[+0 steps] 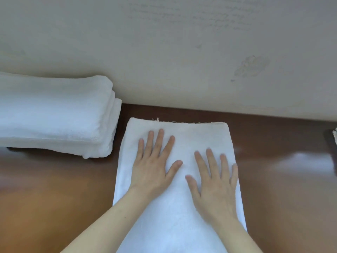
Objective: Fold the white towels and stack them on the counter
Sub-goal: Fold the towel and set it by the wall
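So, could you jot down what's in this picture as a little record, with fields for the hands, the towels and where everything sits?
Towel: white, folded into a long strip, frayed far edge near the wall
Left hand: flat, fingers spread, pressing on the towel
Right hand: flat beside it, also on the towel
Stack: folded white towels, to the left, apart from the strip
Counter: glossy brown wood, bearing both
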A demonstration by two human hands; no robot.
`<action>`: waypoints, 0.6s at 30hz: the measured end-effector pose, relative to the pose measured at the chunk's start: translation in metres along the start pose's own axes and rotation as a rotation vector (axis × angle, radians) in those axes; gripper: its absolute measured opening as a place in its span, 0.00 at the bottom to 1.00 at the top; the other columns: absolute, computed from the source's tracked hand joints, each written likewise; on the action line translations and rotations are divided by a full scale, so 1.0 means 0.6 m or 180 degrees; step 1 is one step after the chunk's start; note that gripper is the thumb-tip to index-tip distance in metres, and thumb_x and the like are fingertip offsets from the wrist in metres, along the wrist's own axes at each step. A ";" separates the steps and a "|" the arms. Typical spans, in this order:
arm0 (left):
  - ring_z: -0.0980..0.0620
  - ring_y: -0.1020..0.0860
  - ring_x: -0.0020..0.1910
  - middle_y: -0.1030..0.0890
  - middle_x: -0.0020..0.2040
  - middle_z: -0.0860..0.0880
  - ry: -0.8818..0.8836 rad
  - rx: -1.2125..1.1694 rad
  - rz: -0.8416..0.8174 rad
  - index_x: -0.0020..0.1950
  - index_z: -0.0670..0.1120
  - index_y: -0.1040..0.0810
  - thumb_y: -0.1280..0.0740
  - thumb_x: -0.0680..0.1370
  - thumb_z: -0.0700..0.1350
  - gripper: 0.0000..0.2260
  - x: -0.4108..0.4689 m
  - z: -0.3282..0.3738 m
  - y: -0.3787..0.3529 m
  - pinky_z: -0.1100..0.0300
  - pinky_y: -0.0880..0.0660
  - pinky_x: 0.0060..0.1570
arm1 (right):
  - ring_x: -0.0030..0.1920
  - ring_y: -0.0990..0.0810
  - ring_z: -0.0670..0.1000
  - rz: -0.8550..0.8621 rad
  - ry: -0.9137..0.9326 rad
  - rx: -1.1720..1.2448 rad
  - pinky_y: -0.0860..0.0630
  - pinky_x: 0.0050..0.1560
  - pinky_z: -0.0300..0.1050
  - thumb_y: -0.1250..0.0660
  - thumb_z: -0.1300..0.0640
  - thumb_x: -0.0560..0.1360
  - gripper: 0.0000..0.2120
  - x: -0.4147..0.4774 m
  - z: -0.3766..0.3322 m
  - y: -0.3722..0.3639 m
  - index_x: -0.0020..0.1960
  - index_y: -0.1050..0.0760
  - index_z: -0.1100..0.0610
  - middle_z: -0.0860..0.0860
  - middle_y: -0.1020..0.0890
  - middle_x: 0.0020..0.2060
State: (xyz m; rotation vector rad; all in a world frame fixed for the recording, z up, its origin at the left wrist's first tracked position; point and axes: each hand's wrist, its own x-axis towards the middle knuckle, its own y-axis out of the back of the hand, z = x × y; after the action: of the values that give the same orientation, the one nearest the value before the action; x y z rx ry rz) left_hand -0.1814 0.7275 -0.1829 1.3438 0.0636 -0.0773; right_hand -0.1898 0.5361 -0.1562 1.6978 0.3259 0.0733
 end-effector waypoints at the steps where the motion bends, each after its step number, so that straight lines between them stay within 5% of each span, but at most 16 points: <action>1: 0.47 0.66 0.79 0.62 0.81 0.50 -0.0036 0.0017 -0.0008 0.82 0.56 0.58 0.64 0.80 0.68 0.32 0.015 0.002 0.002 0.44 0.62 0.77 | 0.79 0.51 0.60 0.0068 0.0023 -0.0024 0.55 0.75 0.67 0.59 0.34 0.81 0.31 0.029 0.000 0.005 0.80 0.46 0.45 0.50 0.45 0.80; 5: 0.46 0.66 0.79 0.62 0.82 0.51 0.0297 0.0134 -0.0097 0.81 0.59 0.59 0.67 0.77 0.69 0.33 0.063 -0.032 0.016 0.48 0.66 0.76 | 0.79 0.62 0.56 -0.0048 -0.0165 -0.0192 0.60 0.76 0.65 0.66 0.32 0.78 0.31 0.116 0.032 0.000 0.79 0.59 0.38 0.46 0.58 0.80; 10: 0.45 0.62 0.80 0.59 0.82 0.49 0.0809 -0.0107 -0.0142 0.81 0.58 0.58 0.65 0.79 0.68 0.33 0.053 -0.095 0.040 0.49 0.65 0.77 | 0.79 0.57 0.57 -0.0023 -0.0721 0.0089 0.54 0.76 0.64 0.66 0.31 0.78 0.33 0.098 0.064 -0.001 0.80 0.58 0.41 0.49 0.56 0.81; 13: 0.43 0.61 0.80 0.57 0.82 0.46 0.0421 0.0119 0.0042 0.82 0.53 0.55 0.61 0.81 0.66 0.32 -0.001 -0.065 0.038 0.46 0.61 0.78 | 0.79 0.60 0.56 0.0082 -0.0431 -0.0149 0.61 0.76 0.63 0.65 0.32 0.79 0.32 0.052 0.042 0.002 0.80 0.59 0.43 0.49 0.57 0.80; 18: 0.45 0.55 0.81 0.52 0.82 0.47 -0.0274 0.0086 -0.0180 0.82 0.54 0.49 0.55 0.82 0.66 0.30 -0.149 -0.018 -0.004 0.42 0.50 0.77 | 0.79 0.62 0.54 -0.0166 -0.0107 -0.0406 0.56 0.77 0.63 0.65 0.33 0.80 0.31 -0.029 0.041 -0.018 0.80 0.60 0.42 0.49 0.57 0.80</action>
State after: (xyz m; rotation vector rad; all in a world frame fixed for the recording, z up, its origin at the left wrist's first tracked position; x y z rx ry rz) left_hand -0.2707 0.7391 -0.1794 1.3642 0.0279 -0.1844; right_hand -0.2025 0.5094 -0.1684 1.5617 0.3334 0.0267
